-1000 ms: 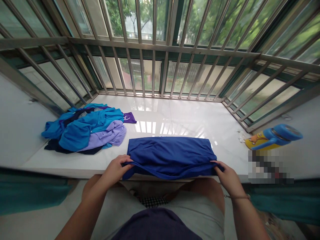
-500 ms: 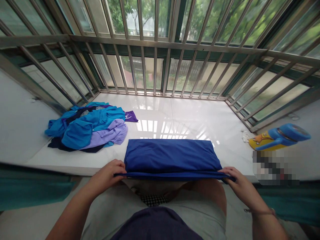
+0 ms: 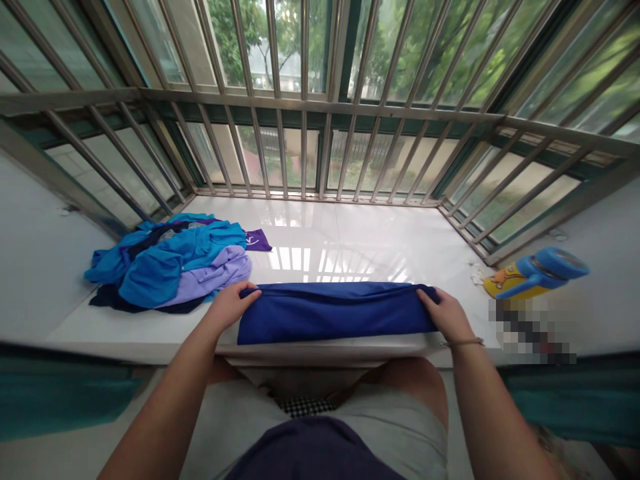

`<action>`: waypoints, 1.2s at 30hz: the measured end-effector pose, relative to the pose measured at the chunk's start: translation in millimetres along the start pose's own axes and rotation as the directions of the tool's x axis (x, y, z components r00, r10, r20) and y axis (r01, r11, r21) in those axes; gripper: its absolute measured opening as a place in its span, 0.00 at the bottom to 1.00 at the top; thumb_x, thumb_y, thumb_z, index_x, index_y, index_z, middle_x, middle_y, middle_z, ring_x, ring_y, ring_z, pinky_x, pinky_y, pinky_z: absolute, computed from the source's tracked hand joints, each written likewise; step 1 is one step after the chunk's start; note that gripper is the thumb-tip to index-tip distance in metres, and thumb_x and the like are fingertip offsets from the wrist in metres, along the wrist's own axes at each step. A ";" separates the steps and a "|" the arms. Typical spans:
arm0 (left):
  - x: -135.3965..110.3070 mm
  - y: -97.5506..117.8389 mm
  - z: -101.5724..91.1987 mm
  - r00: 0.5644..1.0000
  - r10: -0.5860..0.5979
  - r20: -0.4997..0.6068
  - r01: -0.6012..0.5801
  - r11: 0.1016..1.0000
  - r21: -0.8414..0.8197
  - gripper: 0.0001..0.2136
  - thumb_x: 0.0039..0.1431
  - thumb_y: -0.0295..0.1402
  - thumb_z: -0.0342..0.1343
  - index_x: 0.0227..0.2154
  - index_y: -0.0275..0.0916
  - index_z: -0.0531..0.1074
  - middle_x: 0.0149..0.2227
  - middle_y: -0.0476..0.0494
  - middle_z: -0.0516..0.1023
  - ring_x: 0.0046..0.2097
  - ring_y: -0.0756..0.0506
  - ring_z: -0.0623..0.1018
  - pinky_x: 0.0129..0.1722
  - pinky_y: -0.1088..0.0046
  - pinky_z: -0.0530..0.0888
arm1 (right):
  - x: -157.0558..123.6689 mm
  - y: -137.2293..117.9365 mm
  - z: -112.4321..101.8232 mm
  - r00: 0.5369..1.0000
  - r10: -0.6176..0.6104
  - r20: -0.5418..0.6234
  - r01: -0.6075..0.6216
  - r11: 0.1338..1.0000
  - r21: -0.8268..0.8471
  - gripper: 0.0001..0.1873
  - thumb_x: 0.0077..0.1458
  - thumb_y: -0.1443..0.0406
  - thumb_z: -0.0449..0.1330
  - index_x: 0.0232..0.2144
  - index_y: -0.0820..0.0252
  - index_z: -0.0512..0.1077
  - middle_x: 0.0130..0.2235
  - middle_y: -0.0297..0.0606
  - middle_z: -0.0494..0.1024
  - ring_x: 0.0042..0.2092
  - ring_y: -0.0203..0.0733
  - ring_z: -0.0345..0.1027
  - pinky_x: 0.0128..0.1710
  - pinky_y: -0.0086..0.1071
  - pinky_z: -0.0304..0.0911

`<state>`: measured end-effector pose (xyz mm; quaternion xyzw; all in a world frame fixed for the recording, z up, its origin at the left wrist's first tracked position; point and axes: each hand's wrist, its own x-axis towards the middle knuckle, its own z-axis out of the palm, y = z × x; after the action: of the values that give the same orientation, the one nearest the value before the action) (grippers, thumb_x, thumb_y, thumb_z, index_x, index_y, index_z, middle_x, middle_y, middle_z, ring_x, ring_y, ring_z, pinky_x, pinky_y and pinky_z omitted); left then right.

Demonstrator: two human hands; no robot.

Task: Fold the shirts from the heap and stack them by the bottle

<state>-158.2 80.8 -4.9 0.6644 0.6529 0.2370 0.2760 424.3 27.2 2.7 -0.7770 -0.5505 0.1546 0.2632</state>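
Observation:
A dark blue piece of folded cloth point(image 3: 335, 317), which looks like a garment, lies as a long narrow strip along the front of the white sill. My left hand point(image 3: 235, 303) pinches its far left corner between thumb and fingers. At the far right corner, my right hand point(image 3: 443, 308) grips the fabric in the same way, a thin bracelet on its wrist. Between the two hands the far edge is drawn fairly straight. The exact kind of garment cannot be made out from the folds.
A heap of blue, lilac and dark clothes point(image 3: 165, 263) lies on the left of the white sill point(image 3: 400, 233). On the right are a blue and yellow bottle point(image 3: 537, 272) and a blurred-out object point(image 3: 535, 331). Metal window bars point(image 3: 320, 107) enclose the back and sides.
Both hands have moved away from me, from the near edge to the far edge, carrying the near edge of the cloth over. The blue cloth is now a narrower strip.

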 end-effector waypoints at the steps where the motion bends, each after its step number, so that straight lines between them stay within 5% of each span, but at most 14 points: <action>1: 4.5 -5.0 7.1 1.000 -0.012 -0.015 0.013 0.999 0.046 0.19 0.57 0.53 0.60 0.35 0.42 0.83 0.31 0.45 0.84 0.35 0.39 0.80 0.35 0.67 0.72 | 3.7 -1.2 7.8 1.000 0.001 0.004 0.000 0.996 -0.087 0.25 0.62 0.46 0.58 0.40 0.60 0.81 0.40 0.48 0.86 0.44 0.54 0.79 0.47 0.41 0.71; 4: 4.3 -19.4 23.1 0.997 -0.045 -0.055 0.051 0.992 0.114 0.14 0.58 0.48 0.60 0.33 0.42 0.81 0.31 0.44 0.83 0.36 0.39 0.81 0.36 0.67 0.71 | 3.2 4.1 25.3 0.999 0.026 0.021 -0.019 0.958 -0.284 0.22 0.64 0.52 0.58 0.45 0.63 0.81 0.45 0.52 0.86 0.47 0.54 0.81 0.49 0.40 0.71; 10: -16.9 -34.3 34.8 0.969 0.022 -0.245 -0.013 0.999 0.037 0.21 0.59 0.51 0.60 0.45 0.40 0.80 0.39 0.42 0.80 0.37 0.41 0.79 0.43 0.64 0.76 | -26.0 23.2 43.2 0.976 0.217 -0.025 -0.206 0.880 -0.428 0.39 0.67 0.39 0.55 0.53 0.70 0.78 0.43 0.61 0.86 0.45 0.63 0.83 0.43 0.45 0.73; 13: -19.6 -37.3 34.5 0.957 -0.032 -0.288 0.018 0.999 -0.051 0.24 0.59 0.55 0.60 0.46 0.40 0.78 0.38 0.44 0.78 0.36 0.42 0.78 0.40 0.65 0.76 | -29.8 29.2 43.9 0.977 0.213 0.030 -0.178 0.877 -0.447 0.35 0.67 0.41 0.54 0.48 0.67 0.80 0.40 0.58 0.86 0.44 0.62 0.83 0.42 0.43 0.73; 18: -28.2 -25.9 30.6 0.950 -0.130 -0.285 0.066 0.972 -0.225 0.24 0.64 0.58 0.57 0.47 0.41 0.77 0.39 0.44 0.82 0.37 0.43 0.79 0.37 0.68 0.75 | -5.5 56.0 15.5 0.986 0.167 0.018 -0.144 0.896 -0.420 0.24 0.62 0.48 0.57 0.33 0.59 0.82 0.34 0.54 0.86 0.39 0.58 0.83 0.37 0.41 0.72; 22: -47.8 4.2 42.0 0.997 0.063 -0.048 -0.072 0.978 -0.197 0.18 0.67 0.52 0.57 0.43 0.43 0.80 0.40 0.44 0.84 0.39 0.43 0.80 0.41 0.66 0.77 | 16.2 62.8 -23.7 0.961 0.231 -0.152 -0.276 0.817 -0.506 0.24 0.61 0.49 0.57 0.37 0.62 0.84 0.33 0.58 0.84 0.38 0.64 0.82 0.36 0.47 0.72; 25: -57.0 24.8 63.6 0.951 0.287 0.114 -0.258 0.941 -0.218 0.14 0.70 0.47 0.58 0.46 0.45 0.83 0.47 0.42 0.85 0.50 0.40 0.82 0.53 0.62 0.78 | 17.0 28.7 -45.3 0.943 0.223 -0.247 -0.326 0.774 -0.543 0.28 0.65 0.49 0.55 0.44 0.66 0.83 0.39 0.65 0.84 0.42 0.68 0.82 0.39 0.51 0.72; 29: -51.5 36.8 92.4 0.867 0.472 0.161 -0.442 0.876 -0.192 0.14 0.69 0.41 0.60 0.52 0.46 0.83 0.56 0.38 0.83 0.60 0.37 0.80 0.65 0.54 0.74 | -6.5 -65.7 -45.9 0.960 0.124 -0.250 -0.246 0.798 -0.551 0.27 0.68 0.50 0.55 0.51 0.66 0.80 0.39 0.61 0.83 0.41 0.65 0.81 0.40 0.49 0.71; 32: -41.7 38.2 104.1 0.851 0.513 0.110 -0.490 0.852 -0.182 0.13 0.70 0.41 0.59 0.52 0.46 0.83 0.59 0.36 0.81 0.62 0.36 0.78 0.67 0.52 0.73 | -32.5 -144.8 -18.4 0.986 -0.051 -0.157 -0.041 0.847 -0.530 0.18 0.70 0.56 0.56 0.52 0.61 0.77 0.43 0.55 0.83 0.42 0.57 0.80 0.42 0.43 0.70; 36: -34.4 36.0 107.5 0.886 0.460 0.054 -0.434 0.865 -0.252 0.15 0.74 0.40 0.53 0.50 0.44 0.83 0.57 0.37 0.83 0.60 0.38 0.80 0.66 0.54 0.74 | -67.5 -228.2 52.6 0.955 -0.297 -0.020 0.254 0.849 -0.463 0.08 0.71 0.67 0.54 0.45 0.59 0.74 0.44 0.49 0.82 0.40 0.47 0.78 0.38 0.34 0.69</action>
<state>-60.3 40.5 -58.1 0.7729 0.4319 0.3316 0.3259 196.4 34.8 88.7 -0.7360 -0.6645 -0.0536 0.1177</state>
